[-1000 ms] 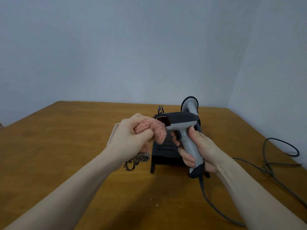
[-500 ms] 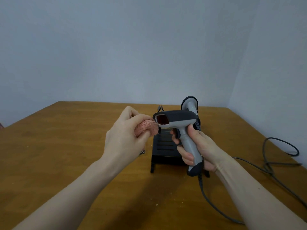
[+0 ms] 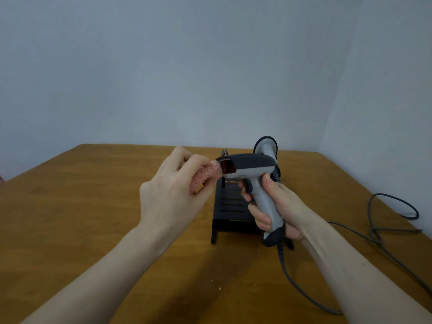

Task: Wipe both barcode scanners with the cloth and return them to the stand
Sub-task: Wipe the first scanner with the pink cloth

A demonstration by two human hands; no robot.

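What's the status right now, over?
Left hand presses pink cloth to scanner window. Right hand grips barcode scanner. Second scanner behind stand. Nothing blocking.

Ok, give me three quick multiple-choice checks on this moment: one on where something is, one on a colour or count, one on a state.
1. Where is the second scanner?
A. Upright at the back right of the stand
B. Lying flat on the table by the left arm
C. In the left hand

2. What colour is the cloth?
A. Blue
B. Pink
C. White

3. What is the cloth doing?
A. Lying on the table
B. Draped over the stand
C. Pressed at the held scanner's front window

Answers:
1 A: the second scanner rises behind the black stand, at its back right.
2 B: the cloth is pink and fluffy.
3 C: the left hand pinches the cloth against the reddish window of the held scanner, which the right hand grips by the handle.
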